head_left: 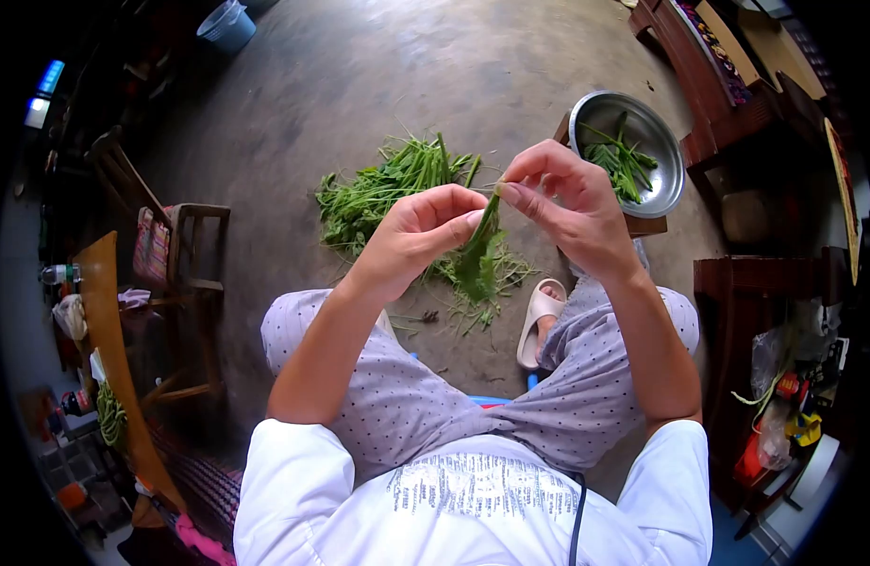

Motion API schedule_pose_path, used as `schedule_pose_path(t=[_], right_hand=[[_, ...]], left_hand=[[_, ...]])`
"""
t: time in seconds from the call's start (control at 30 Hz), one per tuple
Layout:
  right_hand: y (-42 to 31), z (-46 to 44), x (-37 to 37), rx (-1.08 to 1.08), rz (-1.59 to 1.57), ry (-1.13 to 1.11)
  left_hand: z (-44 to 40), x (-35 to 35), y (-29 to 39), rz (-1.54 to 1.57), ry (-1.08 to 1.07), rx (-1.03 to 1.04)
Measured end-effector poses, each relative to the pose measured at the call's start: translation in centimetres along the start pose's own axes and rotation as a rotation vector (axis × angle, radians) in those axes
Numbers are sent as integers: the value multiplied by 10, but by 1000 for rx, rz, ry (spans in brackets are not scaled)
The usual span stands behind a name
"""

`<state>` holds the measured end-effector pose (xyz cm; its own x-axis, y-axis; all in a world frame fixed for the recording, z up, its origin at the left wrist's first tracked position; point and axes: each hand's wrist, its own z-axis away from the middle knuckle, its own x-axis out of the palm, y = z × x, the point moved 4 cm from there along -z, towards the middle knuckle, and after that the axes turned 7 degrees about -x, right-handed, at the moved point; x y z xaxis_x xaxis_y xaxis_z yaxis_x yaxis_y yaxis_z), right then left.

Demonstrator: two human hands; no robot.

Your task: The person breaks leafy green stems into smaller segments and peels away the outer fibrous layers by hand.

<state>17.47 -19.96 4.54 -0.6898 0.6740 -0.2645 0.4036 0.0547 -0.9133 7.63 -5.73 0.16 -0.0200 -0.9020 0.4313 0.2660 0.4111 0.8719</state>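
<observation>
A green leafy stem point(480, 257) hangs leaf-down between my hands, above my lap. My left hand point(424, 226) pinches it from the left, thumb against fingers. At its upper end, the thumb and forefinger of my right hand point(565, 193) are closed on the stem tip. Beyond my hands a heap of long green stems and leaves point(383, 193) lies on the floor. Thin scraps of greens point(492, 283) are scattered on the near side of it. To the right, a metal basin point(669, 156) contains several green stem pieces point(624, 162).
The basin rests on a low wooden stool point(645, 226). A wooden chair point(194, 245) with a patterned cushion stands at left, near a wooden board edge point(124, 368). A light blue bucket point(229, 30) is at the far left, and dark red furniture point(737, 123) lines the right.
</observation>
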Motion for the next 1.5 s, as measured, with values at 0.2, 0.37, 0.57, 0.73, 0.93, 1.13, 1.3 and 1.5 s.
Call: schedule_pose_path(t=[0.2,0.37,0.57,0.73,0.93,1.13,1.3,1.5], right_hand=[[-12,-8,15,-107,80,-1],[-27,-12,26,-210,220,13],[-35,-14,37,-368,338,-5],[-39,-11,44,-372,302,-167],[-39,-4,49,-364,203,-354],[-32,6,57,-251,47,-616],[-8,23,65,-148,248,-740],[-8,28,79,-281,407,-471]], left_hand=[[18,3,13,-150,122,124],[26,0,20,-138,159,186],[33,-6,21,-84,235,187],[42,-18,30,27,325,241],[50,-33,31,23,377,280],[65,-47,43,50,534,349],[72,-54,43,60,567,381],[77,-48,45,-32,578,381]])
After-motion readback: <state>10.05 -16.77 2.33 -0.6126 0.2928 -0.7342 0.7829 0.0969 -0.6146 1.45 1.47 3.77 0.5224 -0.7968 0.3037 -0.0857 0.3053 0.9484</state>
